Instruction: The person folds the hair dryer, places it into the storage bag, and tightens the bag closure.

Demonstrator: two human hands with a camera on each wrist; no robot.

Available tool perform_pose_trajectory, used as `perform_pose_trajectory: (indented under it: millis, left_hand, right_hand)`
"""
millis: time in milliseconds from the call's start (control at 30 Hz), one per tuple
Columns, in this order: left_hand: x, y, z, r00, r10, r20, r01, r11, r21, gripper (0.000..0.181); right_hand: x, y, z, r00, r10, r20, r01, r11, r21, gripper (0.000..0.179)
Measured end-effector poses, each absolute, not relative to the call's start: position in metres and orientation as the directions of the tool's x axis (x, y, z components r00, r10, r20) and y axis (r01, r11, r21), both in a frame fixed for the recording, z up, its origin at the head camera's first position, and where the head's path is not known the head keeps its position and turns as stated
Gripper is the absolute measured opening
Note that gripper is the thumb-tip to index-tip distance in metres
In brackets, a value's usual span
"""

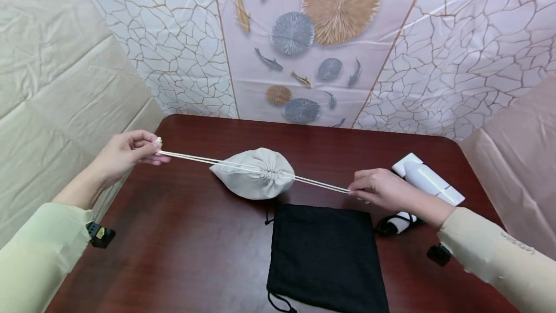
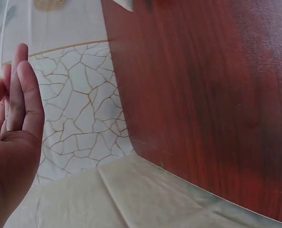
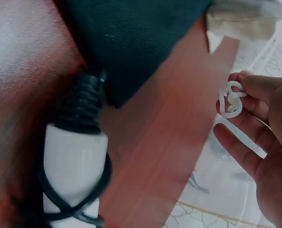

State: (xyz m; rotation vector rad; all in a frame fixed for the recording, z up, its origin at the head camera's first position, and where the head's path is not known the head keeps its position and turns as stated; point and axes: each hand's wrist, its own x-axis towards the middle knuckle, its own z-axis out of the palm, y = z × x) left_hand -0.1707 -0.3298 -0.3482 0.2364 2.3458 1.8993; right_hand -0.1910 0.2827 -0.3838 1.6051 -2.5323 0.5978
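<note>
A pale beige drawstring bag (image 1: 256,175), its mouth gathered tight, sits toward the back middle of the table. White drawstrings (image 1: 195,158) stretch taut from it to both sides. At the far left, my left hand (image 1: 132,149) pinches one pair of cord ends between thumb and fingers. On the other side my right hand (image 1: 380,188) pinches the opposite pair, and the knotted cord end (image 3: 232,100) shows at its fingertips in the right wrist view. A black drawstring bag (image 1: 326,257) lies flat in front of the beige one, touched by neither hand.
A white and grey hair dryer (image 1: 427,177) lies at the right, partly behind my right forearm. Its white handle (image 3: 74,161) is wrapped in black cord. The dark red wooden table (image 1: 182,245) meets patterned cloth walls (image 1: 173,37) at the back and sides.
</note>
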Motion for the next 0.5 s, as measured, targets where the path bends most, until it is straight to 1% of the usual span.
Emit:
perform_pose_trajectory:
  millis: [100,233,400,500]
  left_hand:
    - [-0.170,-0.328,-0.352,-0.980,0.195,-0.023,0.028,0.253,0.967,0.009]
    - [-0.169,-0.325,-0.361,-0.971,0.226,-0.077,-0.003,0.314,0.949,0.015]
    - [-0.169,-0.323,-0.377,-0.949,0.260,-0.180,-0.071,0.379,0.922,0.017]
    - [-0.169,-0.324,-0.383,-0.936,0.261,-0.238,-0.100,0.452,0.886,0.016]
  right_hand:
    - [-0.192,0.274,-0.388,-0.433,-0.853,0.292,-0.895,0.367,-0.256,0.020]
    - [-0.193,0.259,-0.392,-0.385,-0.871,0.305,-0.918,0.329,-0.220,0.019]
    - [-0.194,0.242,-0.400,-0.339,-0.903,0.264,-0.935,0.293,-0.199,0.014]
    - [-0.192,0.235,-0.404,-0.313,-0.920,0.236,-0.945,0.276,-0.178,0.010]
